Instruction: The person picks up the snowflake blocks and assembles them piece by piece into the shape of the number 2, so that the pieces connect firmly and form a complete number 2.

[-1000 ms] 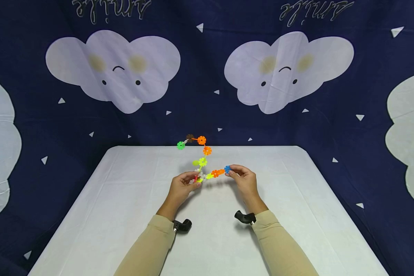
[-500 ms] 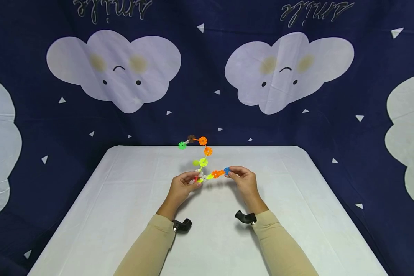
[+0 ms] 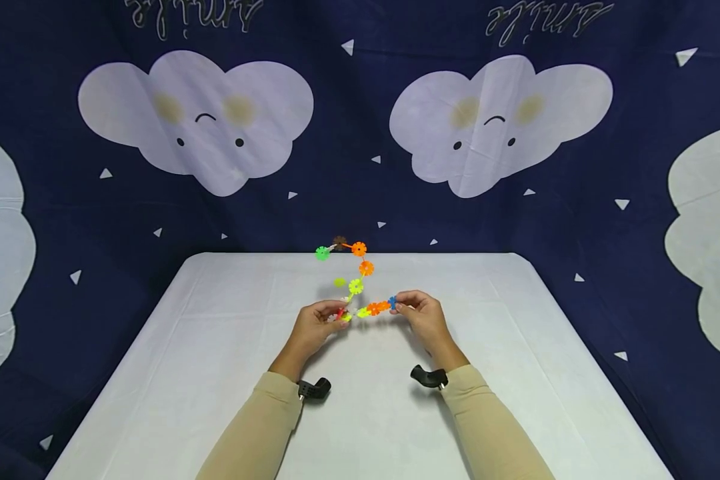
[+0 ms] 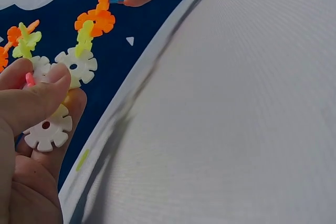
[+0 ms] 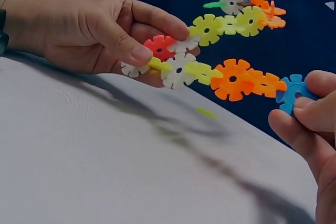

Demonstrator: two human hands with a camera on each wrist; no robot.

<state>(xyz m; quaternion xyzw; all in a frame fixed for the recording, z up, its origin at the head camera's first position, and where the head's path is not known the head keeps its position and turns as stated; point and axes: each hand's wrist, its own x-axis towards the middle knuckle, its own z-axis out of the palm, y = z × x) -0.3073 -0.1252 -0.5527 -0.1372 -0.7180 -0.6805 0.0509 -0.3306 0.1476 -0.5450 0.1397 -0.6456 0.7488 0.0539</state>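
A chain of notched snowflake-shaped plastic discs (image 5: 232,80) hangs in the air between both hands. My left hand (image 3: 313,328) grips it at the red disc (image 5: 159,47) and the white and yellow discs beside it; the thumb covers part of them. At one end is a blue disc (image 5: 295,94), pinched between the thumb and fingers of my right hand (image 3: 425,321). The blue disc joins two orange discs. From the left hand the other branch rises through yellow and orange discs to a brown disc (image 3: 339,243) and a green disc (image 3: 322,253).
A single yellow-green disc (image 3: 339,282) lies on the white table (image 3: 246,413) beyond the left hand. Behind the table's far edge hangs a dark blue cloth (image 3: 348,120) with clouds on it. Black wrist devices (image 3: 315,389) sit at both sleeve cuffs.
The chain's far branch has swung slightly right and down. My right hand has moved a little left and down with the blue disc, which now appears narrower. The left hand stays nearly in place.
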